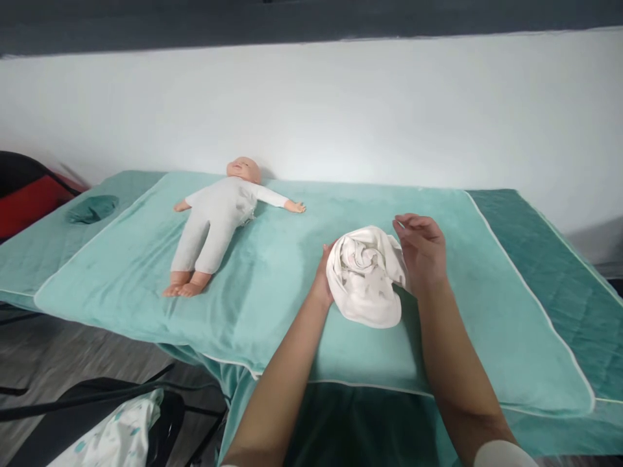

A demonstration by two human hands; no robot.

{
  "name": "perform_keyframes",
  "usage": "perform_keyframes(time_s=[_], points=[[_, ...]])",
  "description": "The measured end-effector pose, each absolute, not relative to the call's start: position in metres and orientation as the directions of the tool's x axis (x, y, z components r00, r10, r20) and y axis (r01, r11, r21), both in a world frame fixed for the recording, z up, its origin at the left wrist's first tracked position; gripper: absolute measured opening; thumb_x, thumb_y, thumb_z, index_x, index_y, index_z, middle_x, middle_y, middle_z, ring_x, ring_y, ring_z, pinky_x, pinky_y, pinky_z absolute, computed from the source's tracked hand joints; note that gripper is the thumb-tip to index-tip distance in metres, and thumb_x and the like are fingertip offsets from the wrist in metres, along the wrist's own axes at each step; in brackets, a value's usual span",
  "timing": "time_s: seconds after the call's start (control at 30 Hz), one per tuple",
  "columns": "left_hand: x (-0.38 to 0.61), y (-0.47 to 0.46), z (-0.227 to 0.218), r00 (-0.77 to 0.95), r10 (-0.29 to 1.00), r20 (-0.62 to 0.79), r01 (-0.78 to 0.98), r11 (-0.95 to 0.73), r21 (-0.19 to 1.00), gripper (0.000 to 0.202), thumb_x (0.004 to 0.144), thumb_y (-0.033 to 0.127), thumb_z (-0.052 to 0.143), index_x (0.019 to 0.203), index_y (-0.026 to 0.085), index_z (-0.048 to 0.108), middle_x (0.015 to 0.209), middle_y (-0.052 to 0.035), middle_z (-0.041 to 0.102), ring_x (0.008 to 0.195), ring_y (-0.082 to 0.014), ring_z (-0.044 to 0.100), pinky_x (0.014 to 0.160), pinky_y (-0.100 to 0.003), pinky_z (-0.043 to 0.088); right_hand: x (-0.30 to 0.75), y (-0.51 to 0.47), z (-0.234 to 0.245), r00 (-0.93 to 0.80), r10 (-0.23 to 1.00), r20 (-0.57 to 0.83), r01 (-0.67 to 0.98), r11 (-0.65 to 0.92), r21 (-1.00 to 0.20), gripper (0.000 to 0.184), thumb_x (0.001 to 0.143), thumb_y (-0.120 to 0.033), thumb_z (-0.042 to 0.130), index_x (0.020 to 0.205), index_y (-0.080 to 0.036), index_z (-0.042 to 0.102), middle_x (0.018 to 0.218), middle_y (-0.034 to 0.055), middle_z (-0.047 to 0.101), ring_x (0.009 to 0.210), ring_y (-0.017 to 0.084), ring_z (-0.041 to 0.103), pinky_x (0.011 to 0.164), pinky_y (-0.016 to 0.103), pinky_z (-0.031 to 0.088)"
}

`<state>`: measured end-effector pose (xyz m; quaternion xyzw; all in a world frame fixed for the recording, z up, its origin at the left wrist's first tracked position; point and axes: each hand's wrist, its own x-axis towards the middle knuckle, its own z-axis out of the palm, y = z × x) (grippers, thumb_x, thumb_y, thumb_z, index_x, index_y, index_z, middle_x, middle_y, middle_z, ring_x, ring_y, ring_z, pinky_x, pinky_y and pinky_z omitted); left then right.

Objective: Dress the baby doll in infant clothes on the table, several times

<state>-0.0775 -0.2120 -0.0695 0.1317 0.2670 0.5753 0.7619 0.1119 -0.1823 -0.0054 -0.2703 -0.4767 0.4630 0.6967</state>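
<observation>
A crumpled white cloth point(367, 282) with a small faint print, bunched into a roundish bundle, is held just over the teal bed cover. My left hand point(325, 272) is wrapped around its left side, with most of the fingers hidden beneath or behind it. At the bundle's right edge is my right hand point(423, 250), raised with fingers bent together towards the thumb. A flap of the cloth reaches this hand's palm side; whether the fingers grip anything is hidden. To the left, a baby doll point(214, 217) in a pale suit lies on its back, arms spread.
A teal velvet cover point(487, 324) lies over the long bed, against a white wall point(311, 110). At the far left the bed has a round face hole point(92, 209). A black chair point(168, 425) with a white spotted cloth point(117, 434) stands below, front left.
</observation>
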Motion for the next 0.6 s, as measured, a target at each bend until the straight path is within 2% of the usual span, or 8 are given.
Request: perform_keyframes(time_s=[0.07,0.13,0.23,0.3,0.37,0.43,0.5,0.6], points=[[-0.077,-0.213,-0.065,0.283,0.928,-0.243,-0.806,0.368,0.464,0.075,0.093,0.076,0.042,0.137,0.019,0.063,0.139,-0.0126,0.068,0.141,-0.0338,0.054,0.124,-0.050,0.037,0.118,-0.187,-0.009,-0.031,0.900,0.435,-0.438,0.379,-0.815,0.016,0.077,-0.029,0.082,0.088,-0.033,0.071,0.102,-0.0022,0.072,0.113,0.020,0.068,0.108,0.043,0.052],[-0.076,-0.213,-0.062,0.330,0.914,-0.234,-0.801,0.403,0.443,0.084,0.091,0.081,0.036,0.137,0.015,0.064,0.135,-0.0150,0.069,0.140,-0.0366,0.055,0.124,-0.052,0.036,0.117,-0.192,-0.012,-0.277,0.859,0.431,-0.358,0.324,-0.876,0.029,0.078,-0.041,0.081,0.105,-0.036,0.072,0.122,0.0005,0.071,0.128,0.026,0.061,0.110,0.049,0.050],[-0.076,-0.214,-0.063,0.328,0.910,-0.255,-0.782,0.413,0.467,0.088,0.090,0.083,0.034,0.132,0.012,0.066,0.130,-0.0168,0.072,0.139,-0.0368,0.055,0.124,-0.048,0.035,0.097,-0.194,-0.021,-0.523,0.805,0.282,0.117,0.395,-0.911,0.068,0.073,-0.038,0.082,0.137,-0.033,0.059,0.151,0.0060,0.056,0.143,0.033,0.049,0.119,0.056,0.041],[-0.076,-0.215,-0.067,0.287,0.922,-0.260,-0.767,0.384,0.515,0.085,0.088,0.083,0.042,0.128,0.012,0.068,0.129,-0.0169,0.072,0.139,-0.0359,0.056,0.123,-0.046,0.037,0.082,-0.191,-0.029,-0.511,0.829,0.227,0.355,0.444,-0.823,0.078,0.071,-0.027,0.080,0.144,-0.028,0.053,0.151,0.0093,0.055,0.142,0.034,0.048,0.121,0.057,0.036],[-0.076,-0.217,-0.069,0.204,0.956,-0.213,-0.754,0.292,0.589,0.073,0.083,0.072,0.064,0.127,0.014,0.068,0.128,-0.0154,0.073,0.136,-0.0347,0.058,0.122,-0.046,0.039,0.072,-0.188,-0.037,-0.450,0.863,0.232,0.418,0.432,-0.799,0.073,0.074,-0.023,0.074,0.143,-0.028,0.053,0.146,0.0092,0.058,0.138,0.033,0.052,0.120,0.053,0.037],[-0.075,-0.220,-0.069,0.129,0.983,-0.132,-0.729,0.185,0.659,0.067,0.073,0.047,0.085,0.130,0.018,0.066,0.128,-0.0125,0.074,0.133,-0.0337,0.061,0.120,-0.046,0.041,0.073,-0.185,-0.042,-0.383,0.897,0.221,0.411,0.379,-0.829,0.061,0.077,-0.025,0.072,0.136,-0.032,0.056,0.139,0.0070,0.063,0.131,0.031,0.058,0.115,0.047,0.044],[-0.074,-0.223,-0.068,0.093,0.991,-0.098,-0.696,0.135,0.705,0.071,0.065,0.025,0.090,0.131,0.021,0.065,0.125,-0.0104,0.075,0.126,-0.0331,0.066,0.117,-0.046,0.044,0.081,-0.183,-0.043,-0.329,0.925,0.192,0.358,0.310,-0.881,0.054,0.075,-0.030,0.076,0.127,-0.033,0.060,0.130,0.0052,0.067,0.122,0.030,0.063,0.110,0.045,0.048],[-0.073,-0.224,-0.067,0.082,0.985,-0.149,-0.674,0.165,0.720,0.056,0.067,0.024,0.086,0.120,0.016,0.070,0.111,-0.0115,0.079,0.115,-0.0343,0.072,0.111,-0.048,0.049,0.093,-0.183,-0.041,-0.301,0.939,0.165,0.249,0.244,-0.937,0.054,0.066,-0.040,0.084,0.113,-0.027,0.062,0.119,0.0045,0.071,0.113,0.031,0.067,0.104,0.047,0.053]])
